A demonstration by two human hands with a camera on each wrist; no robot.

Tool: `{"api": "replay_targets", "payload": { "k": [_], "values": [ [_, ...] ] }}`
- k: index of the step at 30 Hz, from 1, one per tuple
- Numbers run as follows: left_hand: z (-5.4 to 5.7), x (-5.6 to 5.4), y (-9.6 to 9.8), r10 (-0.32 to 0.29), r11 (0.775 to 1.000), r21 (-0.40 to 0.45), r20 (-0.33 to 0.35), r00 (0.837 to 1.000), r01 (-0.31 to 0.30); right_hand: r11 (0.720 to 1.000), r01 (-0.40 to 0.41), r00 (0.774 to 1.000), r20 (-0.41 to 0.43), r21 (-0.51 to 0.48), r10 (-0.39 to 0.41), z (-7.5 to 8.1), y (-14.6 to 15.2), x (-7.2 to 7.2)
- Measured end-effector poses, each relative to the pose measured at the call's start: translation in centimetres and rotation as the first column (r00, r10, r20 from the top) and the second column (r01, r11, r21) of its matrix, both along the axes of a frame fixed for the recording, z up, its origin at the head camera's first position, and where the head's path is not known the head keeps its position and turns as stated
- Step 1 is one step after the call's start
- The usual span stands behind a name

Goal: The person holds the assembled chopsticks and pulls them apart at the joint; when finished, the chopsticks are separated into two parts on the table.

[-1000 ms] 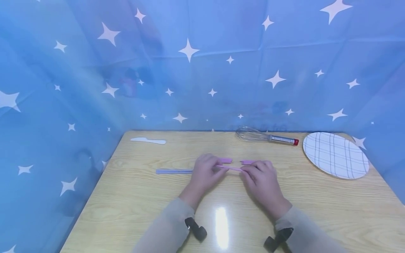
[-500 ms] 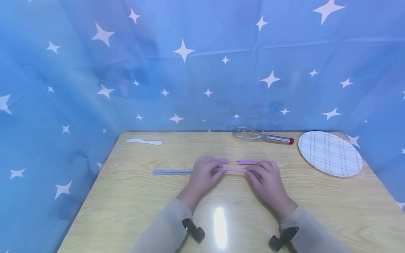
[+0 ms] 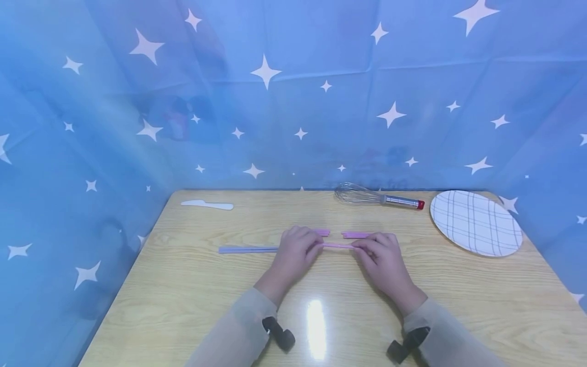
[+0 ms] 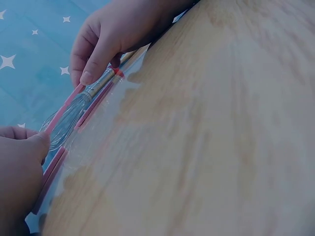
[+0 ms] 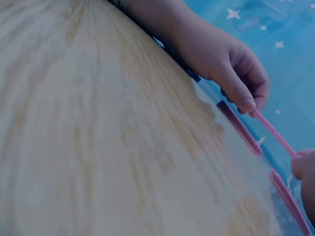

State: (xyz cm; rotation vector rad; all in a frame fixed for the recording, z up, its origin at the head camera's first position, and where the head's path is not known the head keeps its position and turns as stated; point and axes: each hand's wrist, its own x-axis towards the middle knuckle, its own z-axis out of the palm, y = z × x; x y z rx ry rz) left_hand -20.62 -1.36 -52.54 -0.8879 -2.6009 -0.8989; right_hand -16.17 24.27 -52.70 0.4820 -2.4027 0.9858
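My left hand (image 3: 294, 253) and right hand (image 3: 384, 261) face each other over the middle of the table, pinching a thin pink chopstick (image 3: 338, 245) between thumbs and fingers. It runs level from hand to hand; the right wrist view shows a joint-like mark partway along this chopstick (image 5: 275, 132). Just behind it lie two sets of pink sticks, a left set (image 3: 323, 233) and a right set (image 3: 354, 235), end to end with a gap, each partly hidden by a hand. A blue pair of chopsticks (image 3: 247, 250) sticks out to the left from behind my left hand.
At the back left lies a white knife (image 3: 207, 204). A wire whisk (image 3: 379, 197) with a red-tipped handle rests along the back edge, and a white checked plate (image 3: 476, 223) stands at the right. A blue star-patterned cloth (image 3: 293, 102) hangs behind the wooden table (image 3: 357, 321).
Both hands keep their hold on the pink chopstick. The right hand first drew slightly away from the left, then came a little closer again. The whole head view shifted slightly.
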Motion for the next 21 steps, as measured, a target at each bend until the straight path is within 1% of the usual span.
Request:
{"api": "replay_targets", "payload": {
  "k": [3, 5, 10, 13, 18, 21],
  "values": [
    [-0.04, 0.04, 0.04, 0.011, 1.0, -0.007, 0.006, 1.0, -0.011, 1.0, 0.004, 1.0, -0.006, 0.003, -0.004, -0.06, 0.03, 0.0],
    [0.06, 0.07, 0.07, 0.028, 1.0, 0.004, 0.024, 0.999, -0.028, 1.0, 0.014, 1.0, -0.019, -0.001, -0.014, -0.1, 0.1, -0.05],
    [0.43, 0.12, 0.11, 0.087, 0.995, 0.046, 0.065, 0.994, -0.09, 0.998, 0.055, 0.998, -0.033, -0.006, -0.055, -0.09, 0.23, -0.17],
    [0.32, 0.1, 0.02, 0.121, 0.99, 0.062, 0.055, 0.991, -0.124, 0.998, 0.064, 0.998, -0.025, 0.002, -0.064, -0.02, 0.21, -0.2],
    [-0.19, -0.1, -0.17, 0.175, 0.98, 0.1, -0.005, 0.985, -0.173, 0.997, 0.075, 0.997, -0.014, 0.027, -0.075, 0.05, 0.23, -0.28],
    [-0.25, -0.17, -0.18, 0.192, 0.976, 0.105, -0.009, 0.981, -0.19, 0.995, 0.087, 0.996, 0.0, 0.043, -0.087, 0.12, 0.31, -0.34]
  ]
}}
